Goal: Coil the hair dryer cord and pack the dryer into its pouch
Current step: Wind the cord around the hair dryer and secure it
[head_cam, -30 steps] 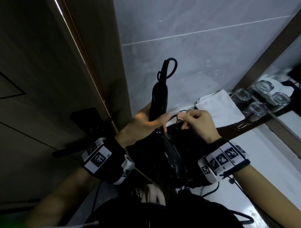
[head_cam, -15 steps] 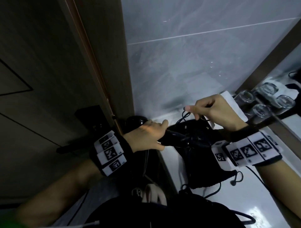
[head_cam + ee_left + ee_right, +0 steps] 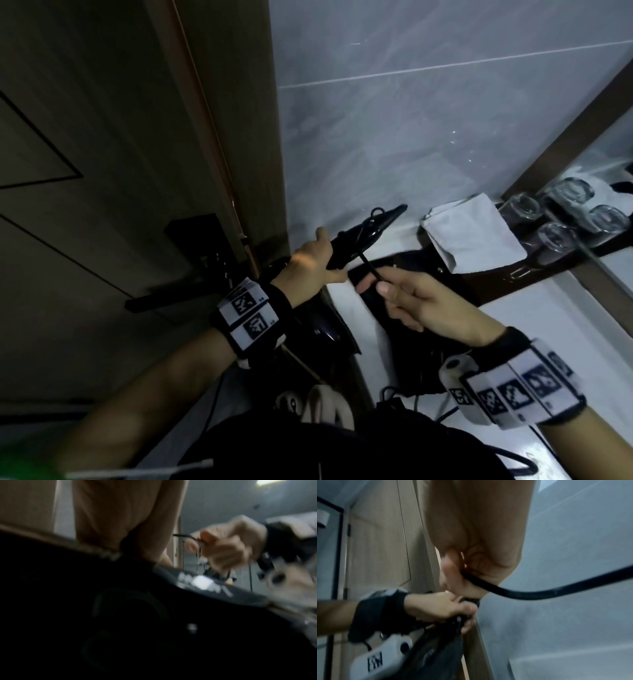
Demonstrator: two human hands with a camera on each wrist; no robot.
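Grey tile wall behind the white counter [image 3: 534, 318]. My left hand [image 3: 310, 263] grips the hair dryer [image 3: 363, 236], steadying it; at its four o'clock my right hand [image 3: 421, 305] pinches the cord [image 3: 371, 269] taut for coiling, over the pouch [image 3: 404, 267].

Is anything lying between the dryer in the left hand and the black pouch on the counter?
Nothing visible blocks it. The left hand grips the dryer just above the pouch; only the cord, pinched by the right hand, crosses the gap.
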